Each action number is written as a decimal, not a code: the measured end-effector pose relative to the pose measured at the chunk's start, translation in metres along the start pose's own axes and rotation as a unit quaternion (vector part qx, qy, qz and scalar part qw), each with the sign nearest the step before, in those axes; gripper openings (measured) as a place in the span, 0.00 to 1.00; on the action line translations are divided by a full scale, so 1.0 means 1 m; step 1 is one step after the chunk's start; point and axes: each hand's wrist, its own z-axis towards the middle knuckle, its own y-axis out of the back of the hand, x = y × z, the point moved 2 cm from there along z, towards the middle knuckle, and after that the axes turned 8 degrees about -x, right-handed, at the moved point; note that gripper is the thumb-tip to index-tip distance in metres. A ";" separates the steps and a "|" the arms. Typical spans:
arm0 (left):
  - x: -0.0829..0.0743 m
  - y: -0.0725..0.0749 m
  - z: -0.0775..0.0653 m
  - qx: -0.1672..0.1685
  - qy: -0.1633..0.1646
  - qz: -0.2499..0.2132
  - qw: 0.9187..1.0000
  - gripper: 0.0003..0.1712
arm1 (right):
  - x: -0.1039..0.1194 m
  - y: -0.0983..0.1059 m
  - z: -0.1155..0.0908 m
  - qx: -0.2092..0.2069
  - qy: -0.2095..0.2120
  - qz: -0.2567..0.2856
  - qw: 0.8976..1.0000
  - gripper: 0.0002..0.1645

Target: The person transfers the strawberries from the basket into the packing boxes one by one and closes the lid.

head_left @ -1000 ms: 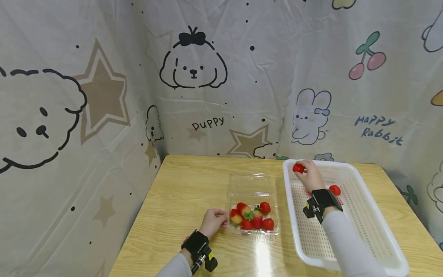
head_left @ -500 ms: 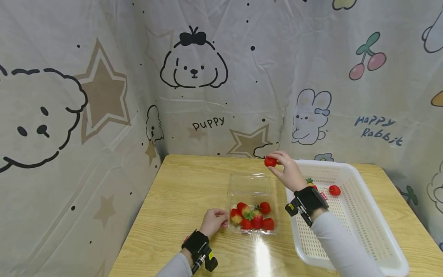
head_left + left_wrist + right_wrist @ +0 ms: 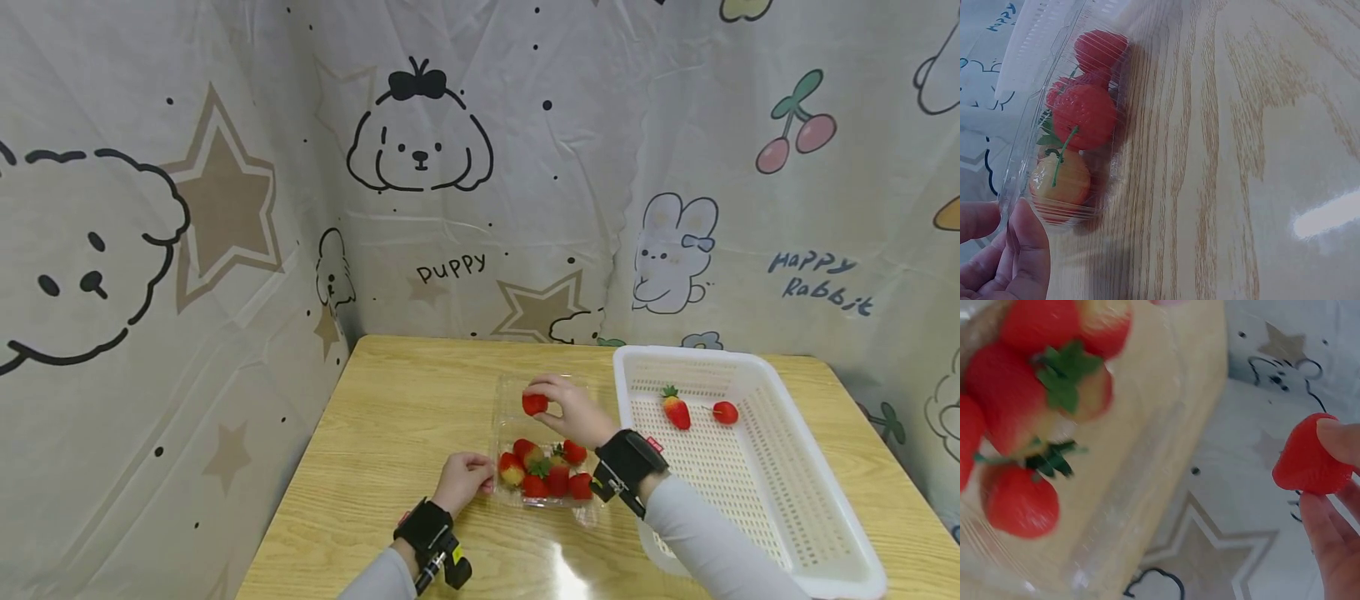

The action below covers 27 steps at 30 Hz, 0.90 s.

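My right hand (image 3: 573, 412) pinches a red strawberry (image 3: 534, 404) between thumb and fingers. It is above the raised lid side of a clear plastic clamshell box (image 3: 555, 503). In the right wrist view that strawberry (image 3: 1310, 456) appears smooth and red, its top covered by the fingers. My left hand (image 3: 461, 483) grips the box's left edge; the left wrist view shows thumb and fingers pinching the plastic rim (image 3: 1022, 144). Several fruits lie in the box, including red-and-yellow strawberries (image 3: 512, 469) and round red fruits (image 3: 581, 486), some with green stems.
To the right stands a white perforated basket (image 3: 738, 492), holding one strawberry (image 3: 677, 412) and one round red fruit with a stem (image 3: 725, 412). The wooden table (image 3: 405, 400) ends at a printed cloth backdrop (image 3: 450, 225) behind and at the sides.
My right hand has carried the strawberry leftward out of the basket to over the box, uncovering another strawberry in the basket. The left hand has stayed on the box edge.
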 end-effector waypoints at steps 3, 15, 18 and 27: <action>-0.010 0.000 -0.006 -0.001 -0.001 0.004 1.000 0.12 | 0.002 -0.013 -0.003 0.036 0.003 -0.010 0.999 0.21; -0.004 -0.001 -0.002 -0.007 0.003 0.006 1.000 0.12 | -0.012 -0.054 -0.021 0.162 -0.013 -0.004 0.987 0.18; 0.005 -0.001 0.004 -0.007 0.005 0.006 1.000 0.11 | -0.016 -0.058 -0.023 0.180 -0.036 -0.014 0.983 0.18; 0.018 -0.002 0.010 -0.017 0.005 0.015 1.000 0.12 | -0.032 -0.071 -0.027 0.176 -0.032 -0.015 0.984 0.16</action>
